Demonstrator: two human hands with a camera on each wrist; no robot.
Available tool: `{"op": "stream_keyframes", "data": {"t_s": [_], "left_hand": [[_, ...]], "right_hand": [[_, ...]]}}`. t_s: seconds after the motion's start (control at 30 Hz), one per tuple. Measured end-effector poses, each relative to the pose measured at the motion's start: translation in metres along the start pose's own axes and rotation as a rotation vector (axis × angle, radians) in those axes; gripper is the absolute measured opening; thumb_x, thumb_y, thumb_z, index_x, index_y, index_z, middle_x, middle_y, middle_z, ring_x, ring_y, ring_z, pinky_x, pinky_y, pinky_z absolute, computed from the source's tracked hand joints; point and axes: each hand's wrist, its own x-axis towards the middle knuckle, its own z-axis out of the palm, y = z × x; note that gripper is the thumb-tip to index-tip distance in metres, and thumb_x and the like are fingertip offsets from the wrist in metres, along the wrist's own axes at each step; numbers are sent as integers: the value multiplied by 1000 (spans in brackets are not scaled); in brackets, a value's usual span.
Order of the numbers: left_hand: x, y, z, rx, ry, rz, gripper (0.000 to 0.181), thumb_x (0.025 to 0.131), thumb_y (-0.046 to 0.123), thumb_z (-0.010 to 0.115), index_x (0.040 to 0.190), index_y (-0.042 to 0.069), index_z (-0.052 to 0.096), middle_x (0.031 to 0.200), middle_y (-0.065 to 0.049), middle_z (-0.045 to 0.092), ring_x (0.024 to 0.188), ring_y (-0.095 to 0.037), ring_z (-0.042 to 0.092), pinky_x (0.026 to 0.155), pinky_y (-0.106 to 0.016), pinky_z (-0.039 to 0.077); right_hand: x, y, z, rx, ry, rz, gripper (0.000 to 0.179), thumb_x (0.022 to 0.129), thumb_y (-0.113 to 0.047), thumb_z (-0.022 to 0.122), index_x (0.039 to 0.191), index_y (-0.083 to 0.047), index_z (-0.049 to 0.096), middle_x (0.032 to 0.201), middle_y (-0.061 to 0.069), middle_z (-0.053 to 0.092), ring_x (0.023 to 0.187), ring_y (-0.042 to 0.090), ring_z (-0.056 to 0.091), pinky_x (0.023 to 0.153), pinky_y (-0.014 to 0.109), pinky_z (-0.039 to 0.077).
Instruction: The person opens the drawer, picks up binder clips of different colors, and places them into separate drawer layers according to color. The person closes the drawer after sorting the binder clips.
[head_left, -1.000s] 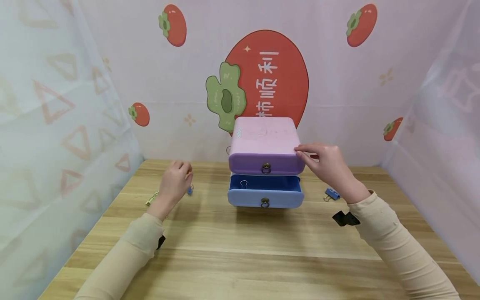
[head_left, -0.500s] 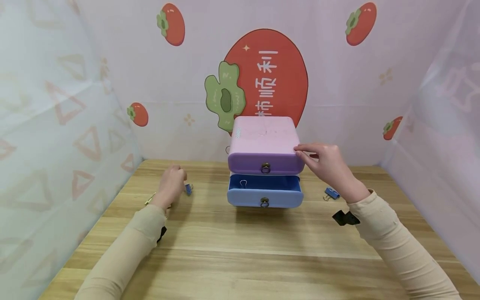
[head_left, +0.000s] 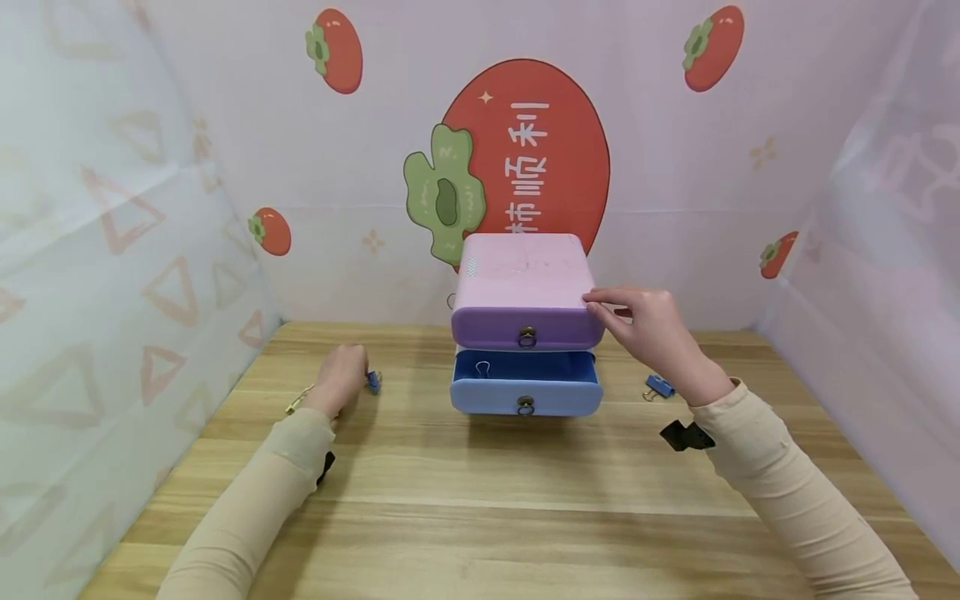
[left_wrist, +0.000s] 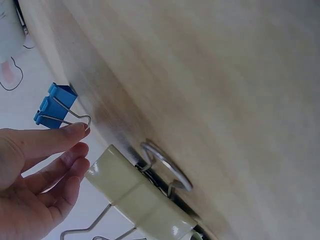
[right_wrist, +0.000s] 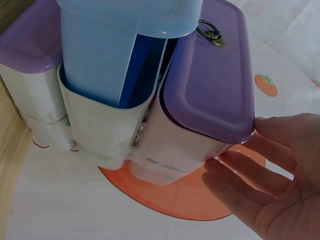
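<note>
My left hand [head_left: 341,379] is low at the table's left and pinches a wire handle of a blue binder clip [left_wrist: 57,105] between thumb and index finger. Just below those fingers in the left wrist view lies a cream binder clip [left_wrist: 142,195]. My right hand [head_left: 648,329] touches the front right corner of a small drawer cabinet [head_left: 525,271], thumb and fingers nearly straight. Its top drawer, with a purple front [head_left: 483,329], is in; the light blue drawer [head_left: 480,398] beneath is pulled out. A wire loop [head_left: 482,367] shows inside that drawer.
Right of the cabinet another blue binder clip [head_left: 660,385] lies on the wooden table [head_left: 480,517]. A yellowish clip [head_left: 298,400] is partly visible left of my left hand. Another purple drawer front [right_wrist: 35,37] shows in the right wrist view. Printed cloth walls stand behind and at both sides.
My left hand has lowered toward the table and reached the blue binder clip, which now sits tilted. My right hand has stayed at the cabinet corner. The head view has shifted slightly.
</note>
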Motion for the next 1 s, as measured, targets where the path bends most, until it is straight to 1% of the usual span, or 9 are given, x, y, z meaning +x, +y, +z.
{"op": "stream_keyframes", "data": {"t_s": [0.07, 0.17, 0.3, 0.37, 0.43, 0.53, 0.6, 0.8, 1.0], "left_hand": [[-1, -1, 0, -16, -2, 1, 34, 84, -10, 53, 55, 6, 59, 59, -6, 61, 54, -14, 44, 48, -28, 39], [-2, -1, -1, -20, 14, 15, 36, 84, -11, 51, 53, 7, 55, 55, -5, 58, 52, -14, 42, 47, -27, 38], [-6, 1, -4, -39, 38, 29, 35, 81, -11, 52, 51, 9, 53, 53, -2, 54, 51, -13, 39, 47, -25, 36], [-7, 2, -5, -71, 30, 24, 36, 79, -12, 50, 50, 10, 48, 51, 0, 46, 50, -13, 34, 45, -25, 31], [-9, 4, -7, -104, 38, 18, 32, 77, -12, 50, 53, 9, 51, 55, -1, 48, 52, -13, 36, 47, -26, 32], [-13, 8, -9, -134, 65, 17, 25, 80, -9, 51, 61, 6, 58, 63, -6, 56, 56, -16, 44, 50, -29, 40], [-16, 11, -10, -142, 111, 26, 17, 83, -6, 55, 73, 3, 65, 75, -10, 66, 64, -19, 55, 57, -34, 48], [-27, 32, -23, -183, 203, 27, 11, 91, 4, 56, 90, 0, 66, 85, -15, 69, 71, -24, 63, 63, -38, 54], [-39, 58, -44, -200, 411, 108, 7, 92, 5, 58, 91, 0, 62, 87, -14, 65, 80, -29, 61, 68, -40, 53]], "right_hand": [[0, 0, 0, 4, 2, 0, 21, 89, -20, 67, 105, -8, 74, 105, 10, 72, 96, 26, 69, 75, 40, 58], [0, -1, 0, 11, 0, 5, 21, 89, -20, 67, 105, -8, 73, 105, 10, 72, 96, 26, 69, 75, 41, 58], [0, -2, 0, 11, -4, 7, 21, 89, -20, 67, 105, -8, 73, 105, 10, 72, 97, 26, 69, 75, 41, 58], [0, -2, -1, 7, -5, 6, 21, 89, -20, 67, 105, -8, 73, 106, 10, 72, 97, 26, 69, 75, 40, 58], [1, -2, -1, 8, -5, 6, 21, 89, -20, 67, 105, -8, 73, 106, 10, 72, 97, 26, 69, 75, 40, 58], [1, -2, -1, 9, -5, 6, 21, 89, -20, 67, 105, -8, 73, 106, 10, 72, 97, 26, 69, 75, 40, 58], [1, -2, -1, 9, -8, 9, 21, 89, -20, 67, 105, -8, 73, 106, 10, 72, 98, 26, 69, 75, 40, 58], [1, -3, -1, 14, -17, 24, 21, 89, -20, 67, 105, -8, 73, 107, 10, 71, 98, 27, 68, 75, 40, 58], [0, -2, -1, 11, -15, 17, 21, 89, -20, 67, 105, -8, 73, 106, 10, 72, 98, 26, 68, 75, 40, 58]]}}
